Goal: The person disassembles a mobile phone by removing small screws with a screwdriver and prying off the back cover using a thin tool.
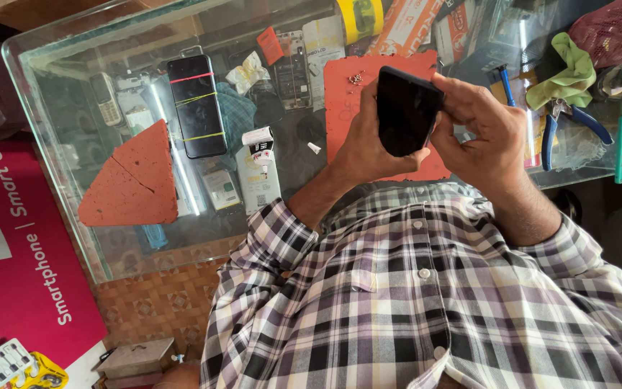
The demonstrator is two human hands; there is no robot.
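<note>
Phone: black phone (pixel 406 112) was held up in both hands, dark face towards the person, just above the red mat (pixel 343 108) on the glass table (pixel 52 65).
Left hand: left hand (pixel 368 140) was closed around the phone's lower edge and back, over the mat.
Right hand: right hand (pixel 480 130) gripped the phone's other side, fingers curled onto its top corner, just right of the mat.
Step in hand: it looked like close handling of the phone's edge, both hands busy on it.
Care needed: to my eye, any further work called for a firm left-hand hold, with hard glass below.
On the mat: small screws (pixel 356 78) lay near its far edge.
Left of the mat: another phone (pixel 196 106) wrapped in rubber bands, well apart.
Right of the mat: blue-handled pliers (pixel 566 122) and a green cloth (pixel 570 75).
</note>
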